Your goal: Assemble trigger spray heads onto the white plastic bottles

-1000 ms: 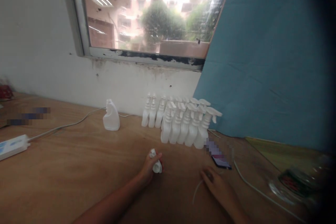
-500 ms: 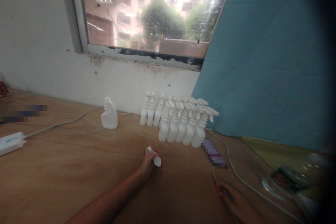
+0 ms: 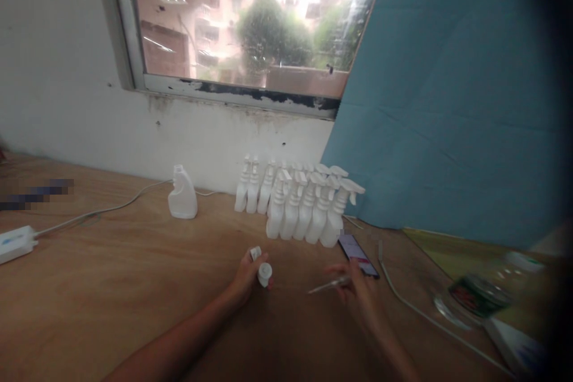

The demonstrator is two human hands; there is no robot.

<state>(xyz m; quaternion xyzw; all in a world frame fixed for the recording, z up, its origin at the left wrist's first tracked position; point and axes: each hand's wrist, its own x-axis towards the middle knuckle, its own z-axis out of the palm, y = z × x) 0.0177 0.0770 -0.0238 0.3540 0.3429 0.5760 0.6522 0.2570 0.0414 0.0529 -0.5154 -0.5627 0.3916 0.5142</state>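
Observation:
My left hand point(image 3: 246, 271) is closed around a white spray trigger head point(image 3: 264, 273), its round collar facing up toward me. To the right, my right hand point(image 3: 356, 287) grips a thin rod-like tool point(image 3: 329, 285). The tool narrows to a tip that points left, toward the trigger head, with a gap between them. Motion blur hides its exact kind. Beyond the hands, several white spray bottles point(image 3: 290, 215) with trigger heads stand in close rows. One white bottle without a head point(image 3: 183, 197) stands apart on the left.
A phone point(image 3: 358, 255) lies beside my right hand. A white cable point(image 3: 403, 295) runs along the right, near a clear plastic bottle point(image 3: 478, 295) with a dark label. On the left lies a white power strip point(image 3: 15, 243). The wall and blue curtain point(image 3: 447, 101) bound the wooden table.
My right hand has come up and left from the lower right with the thin tool. The trigger head in my left hand has turned so that its collar faces me more.

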